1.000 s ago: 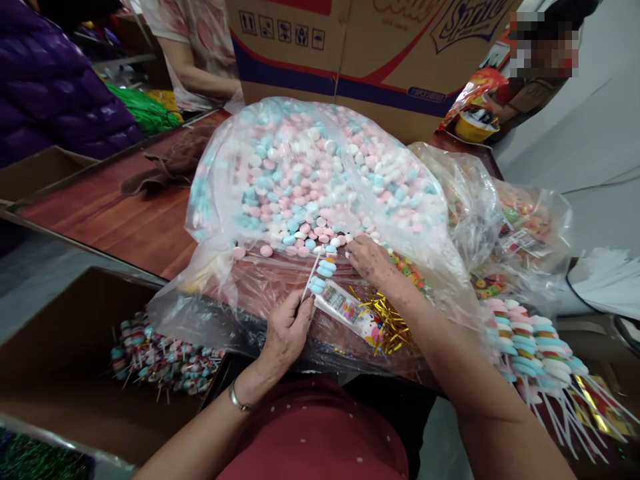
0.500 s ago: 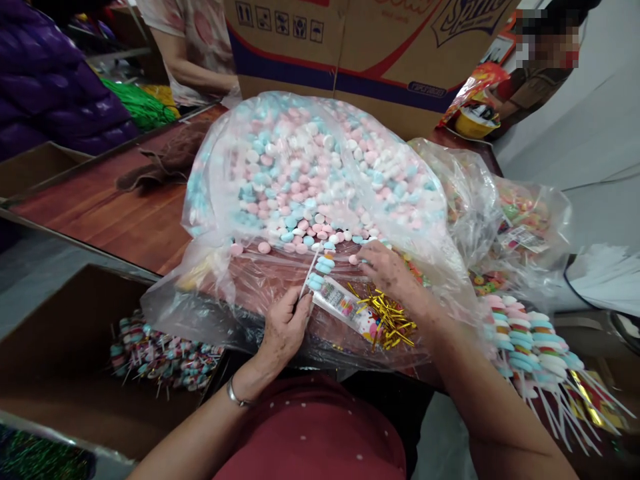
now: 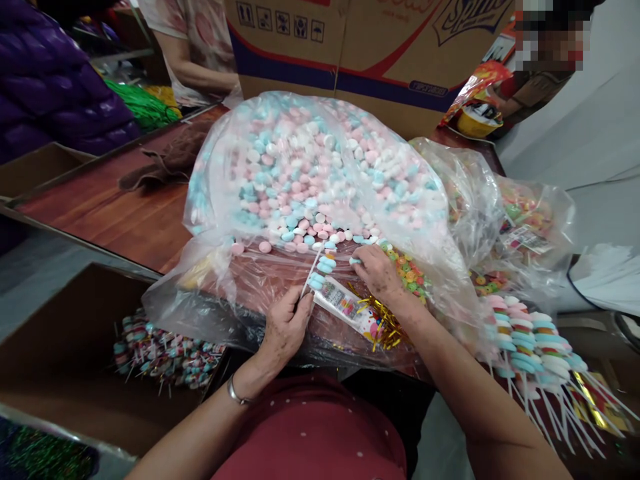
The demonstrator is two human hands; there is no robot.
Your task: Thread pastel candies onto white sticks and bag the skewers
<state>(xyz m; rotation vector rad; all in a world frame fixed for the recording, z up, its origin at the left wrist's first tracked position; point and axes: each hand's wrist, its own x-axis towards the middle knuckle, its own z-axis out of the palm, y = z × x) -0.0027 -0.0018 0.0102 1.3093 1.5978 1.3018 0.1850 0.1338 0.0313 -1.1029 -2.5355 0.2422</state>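
Observation:
My left hand (image 3: 287,325) is closed around a thin white stick (image 3: 311,270) that points up and away from me. Against the stick are several pale-blue marshmallows (image 3: 321,273); whether they are threaded on it I cannot tell. Between the fingertips of my right hand (image 3: 376,272) is another blue marshmallow (image 3: 355,261). Below the hands lies a printed clear wrapper (image 3: 345,303) with gold twist ties (image 3: 387,327) on its right end, partly hidden by my right wrist. A big clear bag of pink, white and blue marshmallows (image 3: 310,173) spills open just beyond my hands.
Colourful gummy rings (image 3: 413,273) lie right of my right hand, with more bagged behind. Finished-looking marshmallow skewers (image 3: 530,340) are stacked at the right edge. A carton (image 3: 60,340) at lower left holds many skewers. Behind stands a tall cardboard box (image 3: 370,60); two people are beyond.
My right hand has shifted slightly left and down, uncovering more gummy rings. A blue marshmallow now shows at its fingertips, where a pink one was before. My left hand has barely moved.

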